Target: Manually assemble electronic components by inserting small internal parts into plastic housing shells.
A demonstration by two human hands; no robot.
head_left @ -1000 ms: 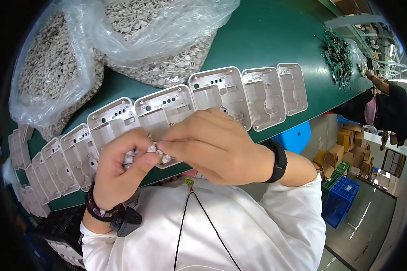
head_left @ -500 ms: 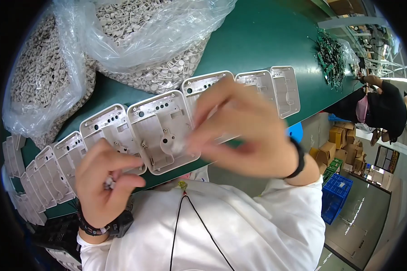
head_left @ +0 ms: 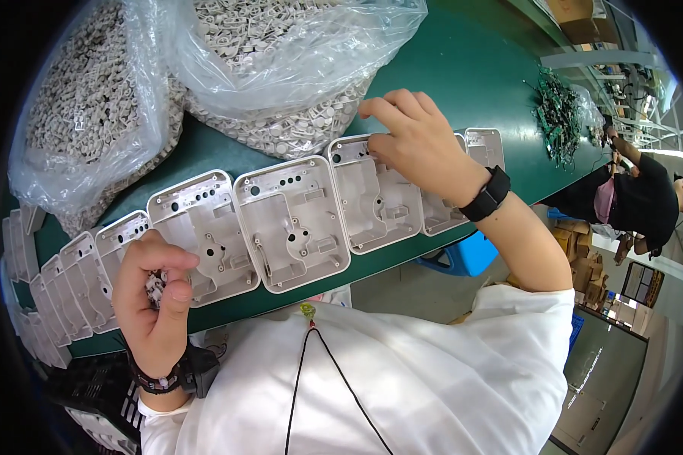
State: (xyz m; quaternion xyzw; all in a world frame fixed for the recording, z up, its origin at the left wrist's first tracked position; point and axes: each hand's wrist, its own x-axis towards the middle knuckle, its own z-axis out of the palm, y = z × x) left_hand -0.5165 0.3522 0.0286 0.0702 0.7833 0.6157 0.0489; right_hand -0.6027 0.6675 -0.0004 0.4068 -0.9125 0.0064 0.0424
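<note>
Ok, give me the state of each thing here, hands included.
Left hand: curled around small pale parts
Right hand: open, nothing visible in it
Row of pale housings: hollow sides up
Left bag: mouth open, loaded with pale pieces
Right bag: mouth open, loaded likewise
Green-and-black pile: loosely heaped
Black wristband: fastened around right wrist

housing shells: light grey. worktable: dark green. small plastic parts: off-white. wristband: black. t-shirt: white. stool: bright blue.

Right fingers: bag blocks left, green tabletop open beyond.
</note>
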